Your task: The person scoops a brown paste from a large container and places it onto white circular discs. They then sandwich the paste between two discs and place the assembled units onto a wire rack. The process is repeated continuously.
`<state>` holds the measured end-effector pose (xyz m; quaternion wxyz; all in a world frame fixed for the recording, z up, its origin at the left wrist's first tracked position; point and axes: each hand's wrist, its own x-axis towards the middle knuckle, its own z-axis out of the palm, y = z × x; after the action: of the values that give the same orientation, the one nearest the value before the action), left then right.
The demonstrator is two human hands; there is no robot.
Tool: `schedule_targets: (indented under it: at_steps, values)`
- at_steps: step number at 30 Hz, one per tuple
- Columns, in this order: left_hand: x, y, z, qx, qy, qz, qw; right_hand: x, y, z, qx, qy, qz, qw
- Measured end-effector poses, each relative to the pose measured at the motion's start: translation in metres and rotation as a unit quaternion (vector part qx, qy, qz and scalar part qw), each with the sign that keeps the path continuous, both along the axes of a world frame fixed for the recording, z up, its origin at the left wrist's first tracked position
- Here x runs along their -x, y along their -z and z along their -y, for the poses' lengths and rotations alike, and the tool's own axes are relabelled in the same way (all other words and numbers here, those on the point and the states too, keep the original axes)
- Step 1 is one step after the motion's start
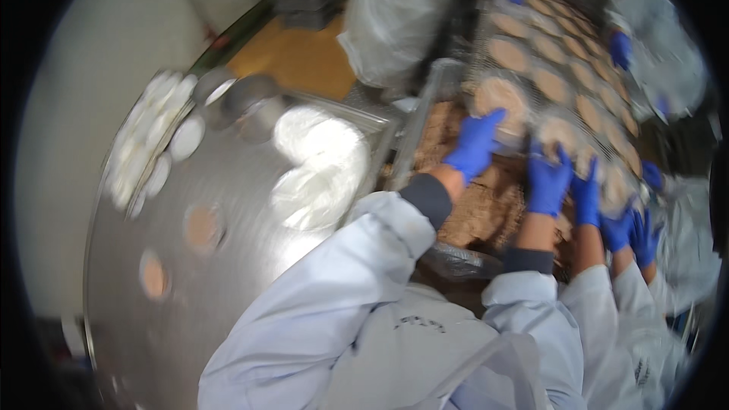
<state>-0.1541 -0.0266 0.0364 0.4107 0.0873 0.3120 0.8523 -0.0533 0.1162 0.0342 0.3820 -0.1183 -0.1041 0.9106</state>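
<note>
- Has at far left a steel table [243,319], brushed and dull, lost along the near edge to the dark rim and a pale sleeve [304,288].
- Carries on it, along the left edge toward the far corner, overlapping white discs [148,137], too blurred to count.
- Bears, inward from that edge, two pinkish-brown flat rounds [203,228], each ringed by a paler margin.
- Shows at the far edge at least two grey round objects [250,99], smeared, of unclear material.
- Has near the right edge a heap of glossy white sheeting [323,171], partly lost in glare.
- Contains, in one tray [448,80] farther right, crumbly brown mince [486,205], partly hidden by forearms.
- Lays the blue-gloved left hand [477,144] on one flat round at the near left corner of a grey mesh surface [480,57]; cannot tell whether pinching or only pressing.
- Puts the right hand [550,178], fingers spread, at the next round's near edge; cannot tell whether gripping.
- Carries across the mesh more than fifteen such rounds, in rows, blurring toward the far edge.
- Includes at right at least three co-workers' gloves [586,193], blue, partly overlapping.
</note>
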Motion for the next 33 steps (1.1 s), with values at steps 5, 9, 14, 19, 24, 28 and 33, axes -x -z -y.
schedule_targets:
  at_steps: [5, 9, 14, 19, 24, 28, 33]
  values:
    - [0.014, 0.022, 0.145, 0.002, -0.088, -0.043, 0.995, -0.02, 0.08, -0.05, 0.031, 0.02, 0.055, 0.998]
    - [-0.006, 0.02, 0.366, 0.418, -0.306, -0.122, 0.847, -0.013, 0.168, -0.095, 0.09, -0.033, 0.11, 0.989]
    - [-0.053, 0.041, 0.481, 0.833, -0.251, -0.25, 0.425, 0.035, 0.175, -0.045, 0.081, -0.096, 0.179, 0.976]
    - [-0.019, 0.059, 0.345, 0.572, -0.281, -0.5, 0.587, 0.085, 0.089, 0.07, 0.058, -0.17, 0.152, 0.972]
    - [0.014, 0.109, 0.318, 0.545, -0.247, -0.591, 0.541, 0.06, 0.053, 0.098, 0.089, -0.147, 0.161, 0.972]
    - [0.067, 0.084, 0.261, 0.321, -0.232, -0.294, 0.87, 0.013, 0.006, 0.083, -0.014, -0.02, 0.118, 0.993]
    - [0.052, 0.007, 0.066, 0.32, -0.147, -0.615, 0.706, 0.003, -0.038, 0.041, -0.02, 0.066, 0.082, 0.994]
